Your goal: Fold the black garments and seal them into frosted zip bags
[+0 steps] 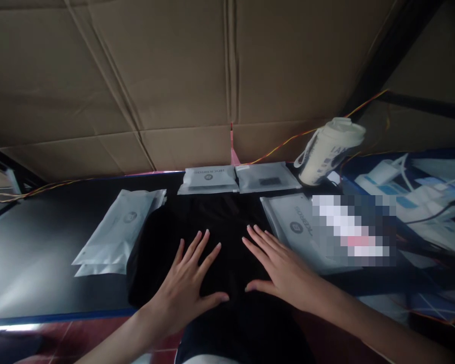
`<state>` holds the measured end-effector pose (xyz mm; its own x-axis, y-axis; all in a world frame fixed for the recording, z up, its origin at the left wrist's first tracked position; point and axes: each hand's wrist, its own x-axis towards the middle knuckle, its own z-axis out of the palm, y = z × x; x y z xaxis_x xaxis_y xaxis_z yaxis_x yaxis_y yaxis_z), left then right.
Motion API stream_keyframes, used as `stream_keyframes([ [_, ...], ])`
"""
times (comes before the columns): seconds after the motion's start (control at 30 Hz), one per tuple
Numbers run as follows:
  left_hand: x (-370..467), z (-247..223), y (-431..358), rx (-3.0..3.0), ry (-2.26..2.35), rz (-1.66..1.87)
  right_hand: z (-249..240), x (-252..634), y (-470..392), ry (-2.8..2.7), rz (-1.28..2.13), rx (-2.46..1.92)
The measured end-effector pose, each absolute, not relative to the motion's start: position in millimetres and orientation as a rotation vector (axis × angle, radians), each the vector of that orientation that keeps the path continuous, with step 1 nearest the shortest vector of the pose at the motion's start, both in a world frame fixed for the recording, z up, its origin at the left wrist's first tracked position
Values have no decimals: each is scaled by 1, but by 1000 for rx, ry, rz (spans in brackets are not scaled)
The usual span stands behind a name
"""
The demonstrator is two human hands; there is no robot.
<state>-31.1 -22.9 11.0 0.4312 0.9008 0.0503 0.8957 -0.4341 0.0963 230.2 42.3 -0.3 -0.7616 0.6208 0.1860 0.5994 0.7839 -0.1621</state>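
A black cloth item (212, 212) lies on the dark tabletop in front of me; its exact kind does not show. My left hand (189, 283) rests on its left part with the fingers spread. On the right part lies my right hand (276, 265), palm down, fingers stretched out and thumb apart. Neither hand grips anything. Frosted plastic pouches with a printed logo surround the cloth: pouches at the left (117, 230), a pouch behind (208, 178), another back pouch (267, 177), and a pouch at the right (293, 222) beside my right hand.
A pale lidded tumbler (331, 149) with a strap stands at the back right. A blurred-out patch (354, 230) covers something over the right pouch. Further right are piled clear bags (409, 189). Cardboard sheets (182, 76) wall the back, with a thin twisted wire (284, 144) before them.
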Motion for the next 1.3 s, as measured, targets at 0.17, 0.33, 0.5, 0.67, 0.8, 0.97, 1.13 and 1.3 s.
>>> stream_keyframes([
  [0.17, -42, 25, -16, 2594, 1532, 139, 17, 229, 52, -2707, 272, -979],
  [0.33, -36, 48, 22, 2541, 1688, 125, 33, 217, 90, -2555, 222, -1074],
  [0.5, -36, 38, 48, 2533, 1843, 16, 22, 208, 121, -2652, -4, -1127],
  [0.67, -42, 27, 45, 2499, 1877, -12, 9, 206, 122, -2653, -228, -1155],
  [0.8, -45, 28, 42, 2496, 1858, -16, 8, 206, 121, -2650, -260, -1128],
  [0.97, -63, 45, 35, 2558, 1949, 199, 7, 206, 128, -2639, -315, -1060],
  [1.13, -97, 75, 24, 2334, 2545, 77, 26, 191, 130, -2572, -112, -1023],
  [1.3, -112, 93, 22, 2046, 2543, -291, 59, 154, 127, -2557, 284, -889],
])
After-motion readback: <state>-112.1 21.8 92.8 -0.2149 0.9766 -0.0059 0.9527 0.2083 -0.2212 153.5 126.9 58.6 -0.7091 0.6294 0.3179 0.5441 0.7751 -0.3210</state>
